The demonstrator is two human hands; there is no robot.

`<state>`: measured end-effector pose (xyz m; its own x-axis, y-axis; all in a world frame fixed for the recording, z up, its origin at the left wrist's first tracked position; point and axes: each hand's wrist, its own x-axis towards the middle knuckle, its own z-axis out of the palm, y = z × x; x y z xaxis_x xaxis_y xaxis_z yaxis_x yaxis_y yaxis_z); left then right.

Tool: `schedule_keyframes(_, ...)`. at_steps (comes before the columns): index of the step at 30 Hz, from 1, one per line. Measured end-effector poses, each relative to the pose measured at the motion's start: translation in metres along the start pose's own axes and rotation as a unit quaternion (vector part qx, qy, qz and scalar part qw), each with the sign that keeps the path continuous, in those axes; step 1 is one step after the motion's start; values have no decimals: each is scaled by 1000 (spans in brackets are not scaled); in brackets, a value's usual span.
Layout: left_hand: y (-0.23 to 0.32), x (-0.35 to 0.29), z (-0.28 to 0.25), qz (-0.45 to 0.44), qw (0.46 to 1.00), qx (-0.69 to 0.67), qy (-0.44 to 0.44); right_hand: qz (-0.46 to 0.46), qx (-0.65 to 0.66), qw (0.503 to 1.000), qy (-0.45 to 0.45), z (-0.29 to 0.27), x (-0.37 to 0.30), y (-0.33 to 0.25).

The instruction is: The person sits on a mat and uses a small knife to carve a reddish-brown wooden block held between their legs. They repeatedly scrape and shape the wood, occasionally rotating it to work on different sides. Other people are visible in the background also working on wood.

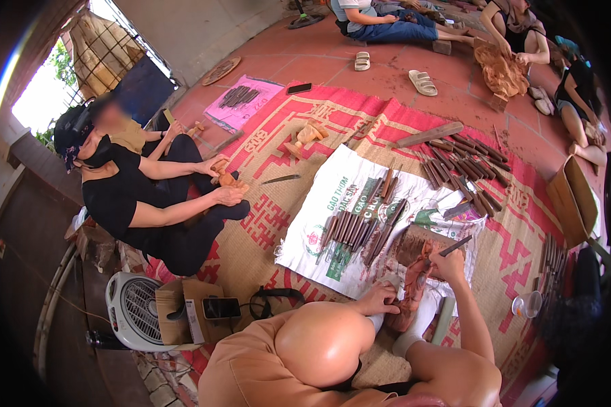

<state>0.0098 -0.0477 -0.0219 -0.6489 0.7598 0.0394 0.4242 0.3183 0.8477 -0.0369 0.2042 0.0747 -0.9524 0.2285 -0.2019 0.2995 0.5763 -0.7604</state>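
One reddish-brown carved wooden figure (409, 293) stands tilted between the person's feet, its upper end against a squat brown wooden block (409, 249). The left hand (377, 298) sets bent fingers at the figure's lower left side; how firmly they grip, I cannot tell. The right hand (449, 263) is closed around a slim dark carving tool (457, 245) beside the figure's upper end. Bare mat opens right of the right forearm, as far as a clear plastic cup (527, 304); the bent left knee crowds the left hand. Beneath the block lies a white woven sack with green print (299, 252), its right edge close by, over a red-and-tan patterned mat (268, 183) on red floor tiles (387, 74). Dark-handled chisels (349, 228) line the sack just beyond the hands, with a larger heap of brown-handled tools (465, 163) farther off. A pale green bar (443, 320) lies right of the feet, near the right forearm. At left, a co-worker in black (115, 190) sits past a white fan (134, 308)
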Motion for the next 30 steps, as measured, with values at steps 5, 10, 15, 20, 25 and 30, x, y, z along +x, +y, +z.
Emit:
schedule_keyframes(5, 1, -5, 1, 39, 998, 11, 55, -2, 19, 1000, -23, -1, 3, 10)
schedule_keyframes(10, 1, 0, -4, -37, 998, -22, -34, -3, 10, 1000, -8, -2, 1, 6)
schedule_keyframes(15, 4, -5, 3, 49, 996, 10, 67, 21, 20, 999, -22, -2, -1, 3)
schedule_keyframes(20, 3, -1, 2, 24, 999, -6, 27, -4, 1, 1000, -5, 0, 0, 8)
schedule_keyframes(25, 0, -5, 5, 38, 998, 25, 48, 26, 27, 999, -15, -2, -8, -3)
schedule_keyframes(30, 2, -1, -1, 29, 999, -8, 29, 21, 8, 1000, 10, -1, -3, 3)
